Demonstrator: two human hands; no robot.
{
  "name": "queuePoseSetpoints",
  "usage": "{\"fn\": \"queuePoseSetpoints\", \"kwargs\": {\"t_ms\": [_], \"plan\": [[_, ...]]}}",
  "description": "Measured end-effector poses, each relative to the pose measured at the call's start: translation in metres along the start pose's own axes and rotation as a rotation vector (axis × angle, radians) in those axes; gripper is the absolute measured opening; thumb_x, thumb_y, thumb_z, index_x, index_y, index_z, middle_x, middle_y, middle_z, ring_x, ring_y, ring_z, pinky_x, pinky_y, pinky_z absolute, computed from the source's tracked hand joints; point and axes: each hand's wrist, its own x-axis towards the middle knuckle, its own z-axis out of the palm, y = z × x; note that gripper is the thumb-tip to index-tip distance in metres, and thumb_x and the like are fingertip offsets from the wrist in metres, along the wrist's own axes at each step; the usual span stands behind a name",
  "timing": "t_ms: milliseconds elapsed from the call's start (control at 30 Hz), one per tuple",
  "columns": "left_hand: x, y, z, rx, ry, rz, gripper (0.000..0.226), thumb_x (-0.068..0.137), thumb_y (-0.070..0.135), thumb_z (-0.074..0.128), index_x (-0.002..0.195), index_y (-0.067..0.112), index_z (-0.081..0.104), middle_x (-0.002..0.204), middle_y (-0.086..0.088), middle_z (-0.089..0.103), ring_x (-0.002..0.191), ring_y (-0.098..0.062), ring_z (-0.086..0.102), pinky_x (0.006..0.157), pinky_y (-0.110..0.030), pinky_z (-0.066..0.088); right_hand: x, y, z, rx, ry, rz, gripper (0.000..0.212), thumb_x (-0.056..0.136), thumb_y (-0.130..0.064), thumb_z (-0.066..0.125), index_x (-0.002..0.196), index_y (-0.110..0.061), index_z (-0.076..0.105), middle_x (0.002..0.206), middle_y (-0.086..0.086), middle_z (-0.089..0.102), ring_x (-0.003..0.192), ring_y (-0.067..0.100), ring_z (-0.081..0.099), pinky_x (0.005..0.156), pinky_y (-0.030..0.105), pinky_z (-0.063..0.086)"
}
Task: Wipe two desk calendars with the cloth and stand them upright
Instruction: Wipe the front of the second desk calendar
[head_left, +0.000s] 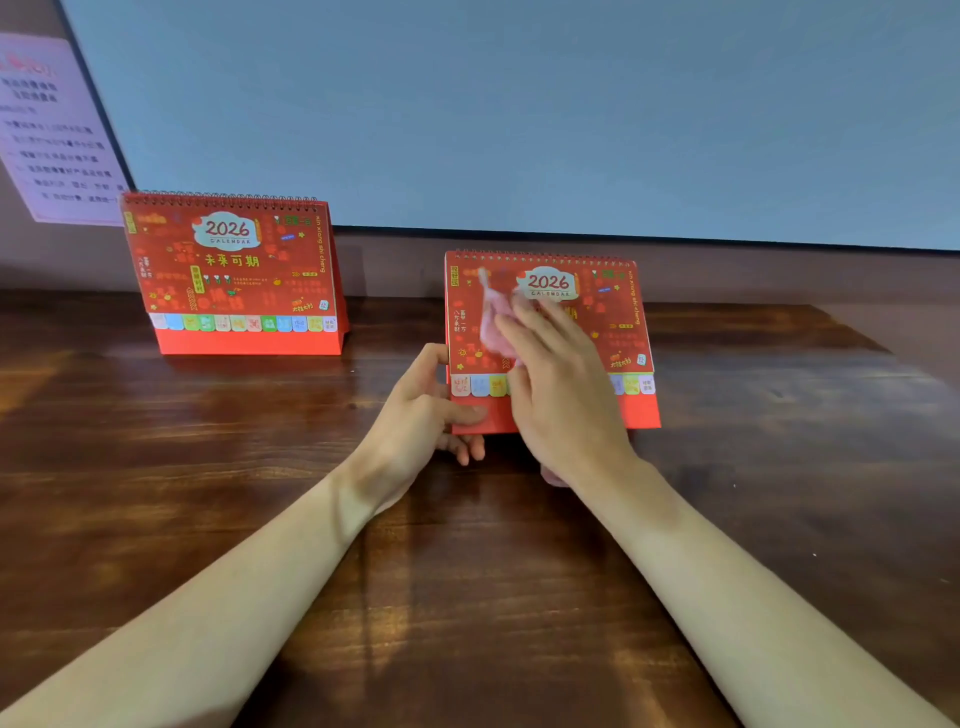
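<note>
Right grip (561, 395) over cloth (493, 325) on calendar (621, 325)

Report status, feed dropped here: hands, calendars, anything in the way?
Left hand grips near calendar at lower left corner. Right hand presses pink cloth on its cover. Far calendar stands upright, apart. Nothing in the way.

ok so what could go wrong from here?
1. The right hand presses the pink cloth against the near calendar. Only the left hand, gripping its lower left corner, steadies it, so a hard push could fold it or slide it on the table.
2. The cloth might snag the spiral binding or bend the coloured tabs.
</note>
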Motion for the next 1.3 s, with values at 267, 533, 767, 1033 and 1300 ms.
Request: {"fn": "queuePoseSetpoints", "kwargs": {"t_ms": [267,533,767,1033,1300], "plan": [[0.002,-0.003,-0.001,-0.018,0.022,-0.009,0.041,0.094,-0.011,0.062,0.126,0.01,0.05,0.089,-0.014,0.073,0.056,-0.028,0.063,0.048,-0.03,0.05,-0.007,0.023,-0.011,-0.042,0.057,0.069,0.044,0.098,-0.01,0.058,0.141,-0.015,0.065,0.148,0.001,0.061,0.139,0.03,0.05,0.112,0.052,0.045],[0.0,-0.002,-0.002,-0.02,0.034,-0.011,0.041,0.096,-0.009,0.061,0.129,0.011,0.051,0.096,-0.016,0.074,0.06,-0.027,0.064,0.051,-0.03,0.052,-0.024,0.035,-0.02,-0.026,0.019,-0.005,0.04,0.096,-0.009,0.063,0.134,-0.02,0.071,0.146,-0.008,0.061,0.116,0.02,0.053,0.089,0.034,0.056],[0.001,-0.002,-0.002,-0.033,0.042,-0.033,0.04,0.098,-0.007,0.06,0.131,0.015,0.052,0.104,-0.018,0.076,0.062,-0.028,0.063,0.054,-0.032,0.053,-0.024,0.062,-0.025,0.02,0.11,0.286,0.04,0.101,0.004,0.054,0.132,-0.014,0.072,0.136,0.003,0.068,0.111,0.017,0.048,0.091,0.019,0.053],[0.002,-0.003,-0.002,-0.011,0.041,-0.008,0.041,0.097,-0.01,0.057,0.128,0.016,0.051,0.096,-0.013,0.074,0.06,-0.029,0.063,0.052,-0.034,0.053,0.024,0.025,-0.015,-0.026,0.178,0.028,0.053,0.098,0.006,0.058,0.148,-0.012,0.056,0.149,0.001,0.057,0.122,0.025,0.051,0.104,0.034,0.046],[0.0,-0.003,-0.001,0.005,0.017,-0.001,0.042,0.099,-0.009,0.059,0.132,0.013,0.049,0.093,-0.012,0.073,0.058,-0.025,0.061,0.052,-0.031,0.052,0.013,0.041,-0.008,-0.15,0.027,0.064,0.054,0.092,0.005,0.062,0.144,-0.008,0.06,0.148,-0.001,0.059,0.116,0.028,0.053,0.095,0.04,0.054]]}}
